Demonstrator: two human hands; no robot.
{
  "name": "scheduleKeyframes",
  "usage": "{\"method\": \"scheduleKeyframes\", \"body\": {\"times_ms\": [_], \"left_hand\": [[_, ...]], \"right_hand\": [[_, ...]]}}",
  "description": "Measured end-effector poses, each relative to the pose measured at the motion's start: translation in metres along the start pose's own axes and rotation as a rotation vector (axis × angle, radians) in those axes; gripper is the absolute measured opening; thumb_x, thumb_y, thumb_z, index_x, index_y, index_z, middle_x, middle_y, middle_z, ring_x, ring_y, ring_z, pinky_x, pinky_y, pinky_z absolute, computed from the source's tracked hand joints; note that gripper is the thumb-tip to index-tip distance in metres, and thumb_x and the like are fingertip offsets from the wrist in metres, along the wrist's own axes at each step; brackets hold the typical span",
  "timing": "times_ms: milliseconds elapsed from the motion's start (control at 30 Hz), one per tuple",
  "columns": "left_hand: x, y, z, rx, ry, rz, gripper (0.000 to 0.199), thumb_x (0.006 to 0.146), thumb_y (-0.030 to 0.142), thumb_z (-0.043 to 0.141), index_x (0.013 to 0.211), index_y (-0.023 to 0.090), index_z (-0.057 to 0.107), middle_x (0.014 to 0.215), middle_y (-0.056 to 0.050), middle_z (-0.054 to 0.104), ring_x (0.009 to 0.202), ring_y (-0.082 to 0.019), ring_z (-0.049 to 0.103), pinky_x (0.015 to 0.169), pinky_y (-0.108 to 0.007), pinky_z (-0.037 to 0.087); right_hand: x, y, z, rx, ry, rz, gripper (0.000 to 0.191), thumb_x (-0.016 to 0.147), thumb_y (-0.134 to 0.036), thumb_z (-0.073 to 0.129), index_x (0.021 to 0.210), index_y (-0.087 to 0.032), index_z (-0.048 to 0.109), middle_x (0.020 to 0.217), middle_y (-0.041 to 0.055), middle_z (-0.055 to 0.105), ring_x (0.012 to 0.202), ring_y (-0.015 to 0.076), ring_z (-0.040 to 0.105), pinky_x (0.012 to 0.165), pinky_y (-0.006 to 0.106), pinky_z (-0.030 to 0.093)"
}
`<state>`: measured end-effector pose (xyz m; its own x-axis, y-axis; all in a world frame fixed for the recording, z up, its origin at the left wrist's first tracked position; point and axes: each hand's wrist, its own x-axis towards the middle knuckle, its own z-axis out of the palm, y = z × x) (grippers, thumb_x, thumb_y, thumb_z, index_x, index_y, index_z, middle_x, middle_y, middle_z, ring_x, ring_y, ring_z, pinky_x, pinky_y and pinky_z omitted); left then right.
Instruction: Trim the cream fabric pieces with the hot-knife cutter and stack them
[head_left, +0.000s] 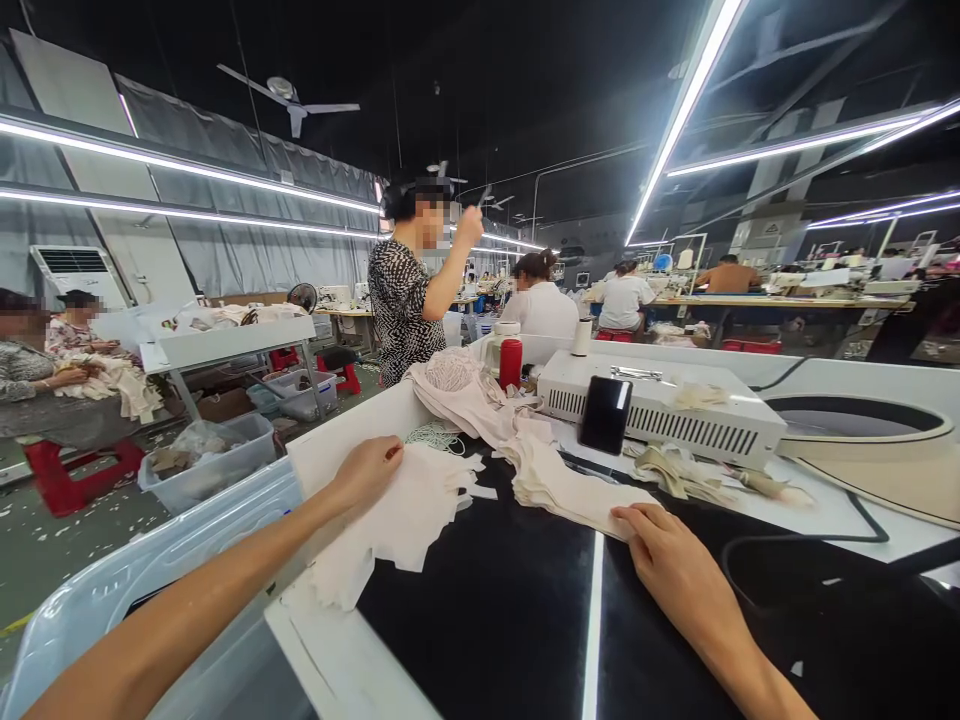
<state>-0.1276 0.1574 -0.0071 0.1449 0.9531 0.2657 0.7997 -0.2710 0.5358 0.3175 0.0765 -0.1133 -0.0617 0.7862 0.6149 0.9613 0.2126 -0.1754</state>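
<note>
My left hand (369,470) has its fingers closed at the upper edge of a pale cloth pile (409,510) on the left of the black work surface (495,610). My right hand (656,545) pinches the right end of a stack of cream cloth strips (570,492). That stack stretches back to the left, where a pinkish cloth bundle (457,385) lies against the white table wall. A dark gap of work surface separates the two cloth groups.
Behind the strips are a black phone (604,414), a white vented box (660,400), a red bottle (511,363) and cloth scraps (679,470). A blue bin (90,620) stands left. A person (409,290) stands beyond the table.
</note>
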Motion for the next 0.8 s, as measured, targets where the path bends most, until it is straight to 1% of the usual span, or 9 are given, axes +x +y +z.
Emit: {"method": "scheduleKeyframes", "body": {"times_ms": [100, 200, 300, 400, 433, 500, 567, 667, 800], "left_hand": [[0.003, 0.011, -0.005, -0.174, 0.052, -0.008, 0.026, 0.100, 0.039, 0.065, 0.088, 0.016, 0.063, 0.086, -0.001, 0.063, 0.083, -0.017, 0.063, 0.080, -0.033, 0.054], [-0.002, 0.029, -0.007, -0.383, 0.066, -0.028, 0.021, 0.092, 0.037, 0.054, 0.081, 0.020, 0.057, 0.075, 0.002, 0.055, 0.073, -0.016, 0.055, 0.068, -0.027, 0.046], [-0.015, 0.054, -0.004, -0.585, -0.008, -0.065, 0.020, 0.082, 0.041, 0.050, 0.081, 0.021, 0.055, 0.067, 0.004, 0.045, 0.062, -0.014, 0.044, 0.057, -0.025, 0.037], [-0.032, 0.081, 0.003, -0.761, -0.117, -0.099, 0.023, 0.076, 0.043, 0.055, 0.082, 0.021, 0.055, 0.069, 0.004, 0.044, 0.062, -0.013, 0.042, 0.057, -0.026, 0.037], [-0.036, 0.089, 0.005, -0.810, -0.148, -0.110, 0.023, 0.074, 0.042, 0.057, 0.082, 0.021, 0.054, 0.070, 0.004, 0.045, 0.063, -0.014, 0.043, 0.057, -0.026, 0.037], [-0.043, 0.102, 0.010, -0.892, -0.202, -0.136, 0.023, 0.071, 0.041, 0.060, 0.080, 0.021, 0.053, 0.070, 0.004, 0.045, 0.064, -0.014, 0.044, 0.057, -0.026, 0.037], [-0.048, 0.113, 0.015, -0.955, -0.245, -0.156, 0.022, 0.069, 0.039, 0.062, 0.078, 0.021, 0.052, 0.070, 0.004, 0.044, 0.064, -0.013, 0.044, 0.057, -0.025, 0.036], [-0.052, 0.123, 0.024, -1.030, -0.296, -0.166, 0.023, 0.068, 0.037, 0.064, 0.076, 0.020, 0.051, 0.071, 0.004, 0.043, 0.065, -0.012, 0.041, 0.058, -0.024, 0.035], [-0.059, 0.131, 0.040, -1.081, -0.356, -0.177, 0.025, 0.066, 0.038, 0.067, 0.075, 0.020, 0.051, 0.070, 0.005, 0.041, 0.063, -0.011, 0.038, 0.058, -0.023, 0.032]], "right_hand": [[0.000, -0.001, -0.002, 0.044, 0.015, 0.010, 0.042, 0.098, -0.017, 0.036, 0.113, -0.017, 0.075, 0.115, 0.0142, 0.076, 0.103, 0.0297, 0.073, 0.097, 0.048, 0.057], [0.000, 0.000, -0.004, 0.101, 0.039, 0.015, 0.042, 0.098, -0.020, 0.036, 0.113, -0.018, 0.075, 0.116, 0.0144, 0.076, 0.103, 0.0305, 0.073, 0.094, 0.049, 0.058], [0.000, -0.004, -0.008, 0.169, 0.073, 0.007, 0.042, 0.098, -0.023, 0.037, 0.114, -0.020, 0.075, 0.120, 0.0128, 0.076, 0.110, 0.0293, 0.073, 0.096, 0.047, 0.058], [0.004, -0.024, -0.020, 0.329, 0.058, 0.040, 0.038, 0.099, -0.032, 0.041, 0.109, -0.025, 0.077, 0.118, 0.0103, 0.077, 0.112, 0.0275, 0.073, 0.098, 0.043, 0.058], [0.005, -0.035, -0.025, 0.455, 0.001, 0.089, 0.035, 0.098, -0.038, 0.045, 0.106, -0.026, 0.078, 0.115, 0.0099, 0.078, 0.108, 0.0277, 0.074, 0.097, 0.043, 0.059], [0.008, -0.060, -0.039, 0.778, -0.237, 0.239, 0.037, 0.094, -0.053, 0.057, 0.103, -0.026, 0.080, 0.103, 0.0098, 0.080, 0.097, 0.0281, 0.075, 0.089, 0.042, 0.061], [0.010, -0.086, -0.052, 1.101, -0.470, 0.376, 0.054, 0.091, -0.068, 0.061, 0.117, -0.024, 0.078, 0.106, 0.0113, 0.079, 0.097, 0.0271, 0.074, 0.086, 0.040, 0.061], [0.008, -0.114, -0.064, 1.448, -0.622, 0.499, 0.071, 0.084, -0.078, 0.067, 0.122, -0.019, 0.077, 0.112, 0.0145, 0.076, 0.100, 0.0253, 0.071, 0.083, 0.038, 0.060], [0.003, -0.127, -0.067, 1.610, -0.752, 0.434, 0.073, 0.077, -0.080, 0.074, 0.119, -0.020, 0.078, 0.112, 0.0141, 0.073, 0.096, 0.0223, 0.068, 0.079, 0.034, 0.056]]}}
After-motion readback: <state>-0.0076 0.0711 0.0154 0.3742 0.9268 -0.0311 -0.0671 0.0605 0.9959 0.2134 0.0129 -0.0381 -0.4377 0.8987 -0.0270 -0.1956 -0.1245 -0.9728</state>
